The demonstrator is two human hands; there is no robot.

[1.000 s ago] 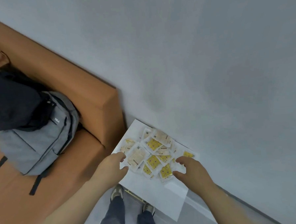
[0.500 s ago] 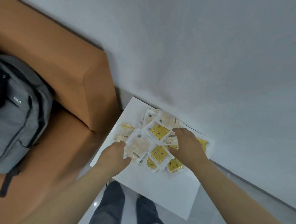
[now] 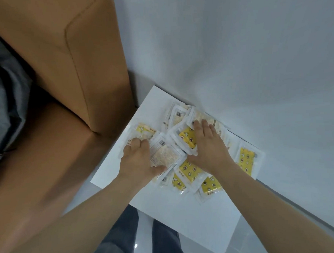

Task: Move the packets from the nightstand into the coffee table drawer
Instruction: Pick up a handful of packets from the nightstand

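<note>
1. Moving in since a second ago: left hand [image 3: 139,160] and right hand [image 3: 209,149] now lying on the pile rather than waiting at its near edge.
2. Lying heaped at centre frame on the white nightstand [image 3: 186,222], pushed up against the wall [image 3: 235,45]: the packets [image 3: 189,171], with one straying off to the right.
3. Curling left fingers and thumb round a pale packet [image 3: 164,155]; pressing right fingers flat and spread, gripping nothing.
4. Probably handling as light, thin, slick sachets, sliding over one another; scooping from both outer edges looking safer than pinching singly.
5. Crowding in at upper left: sofa armrest [image 3: 85,68]; leaving open room only toward the lower frame, past the nightstand's near edge.
</note>
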